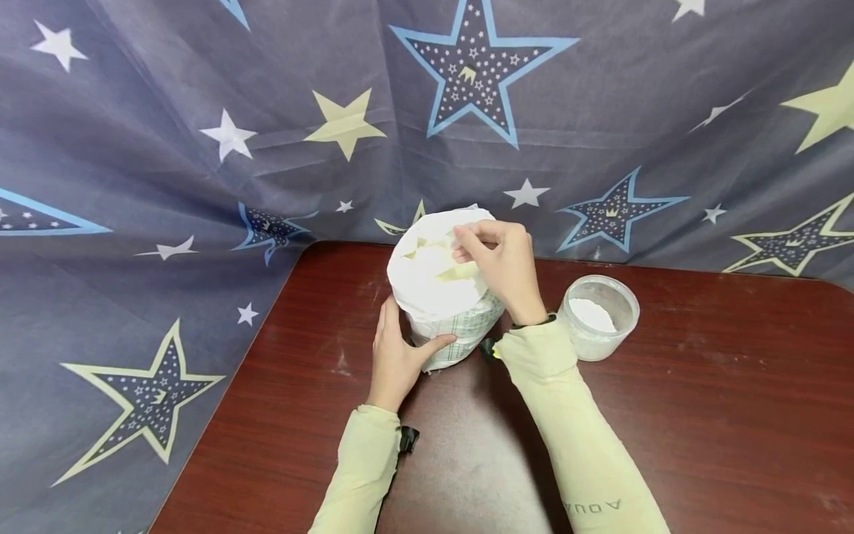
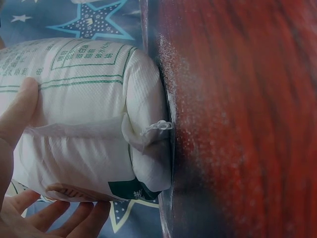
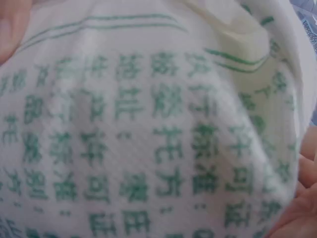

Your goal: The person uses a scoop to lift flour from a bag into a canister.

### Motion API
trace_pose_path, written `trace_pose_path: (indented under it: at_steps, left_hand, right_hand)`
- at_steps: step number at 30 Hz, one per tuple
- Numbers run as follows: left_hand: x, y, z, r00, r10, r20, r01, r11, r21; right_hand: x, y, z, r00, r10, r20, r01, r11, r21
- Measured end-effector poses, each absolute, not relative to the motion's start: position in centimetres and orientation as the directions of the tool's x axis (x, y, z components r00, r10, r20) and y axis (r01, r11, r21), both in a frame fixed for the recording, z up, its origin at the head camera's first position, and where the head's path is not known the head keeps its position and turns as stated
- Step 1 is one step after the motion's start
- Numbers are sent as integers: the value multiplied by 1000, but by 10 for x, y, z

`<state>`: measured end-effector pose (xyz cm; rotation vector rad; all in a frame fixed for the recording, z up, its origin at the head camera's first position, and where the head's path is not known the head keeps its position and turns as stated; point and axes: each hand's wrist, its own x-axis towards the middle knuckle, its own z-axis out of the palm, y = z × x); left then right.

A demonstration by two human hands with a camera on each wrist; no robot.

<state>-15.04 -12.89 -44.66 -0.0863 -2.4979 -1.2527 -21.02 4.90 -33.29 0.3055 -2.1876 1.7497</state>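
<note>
A white woven bag (image 1: pixel 437 326) with green print stands on the table, its mouth wide and bright with pale powder (image 1: pixel 434 263) like flour inside. My left hand (image 1: pixel 398 360) grips its near left side. The left wrist view shows that thumb on the printed face and the other fingers round the far side of the bag (image 2: pixel 84 99). Over the mouth, my right hand (image 1: pixel 503 259) has its fingers bent in, thumb near the fingertips; glare hides whether anything lies between them. Printed bag cloth (image 3: pixel 148 124) fills most of the right wrist view.
To the right of the bag stands a clear round jar (image 1: pixel 600 337), uncovered, with white powder (image 1: pixel 592 315) in it. White dust marks the reddish-brown table (image 1: pixel 707 400). A grey cloth with stars (image 1: pixel 574 96) hangs behind the table and along its left side.
</note>
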Motion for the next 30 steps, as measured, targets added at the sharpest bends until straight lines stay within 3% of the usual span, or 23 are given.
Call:
trace_pose_path:
  at_steps: [12,20,30]
  left_hand:
    - [-151,-130,-445,-936,-99,338,212,608,765]
    - [-150,-127,-446,-940,-99,327,205,602,772]
    - [-150,-128,-448,-941,-101,323,201,602,773]
  right_hand:
    - [-210,38,-326,-952,16,306,-293,237,-926]
    - [-208,56,-331,-976,19,218,-218,9,-976]
    - [-205,75,-336,-985,79,154,-163,-113,-980]
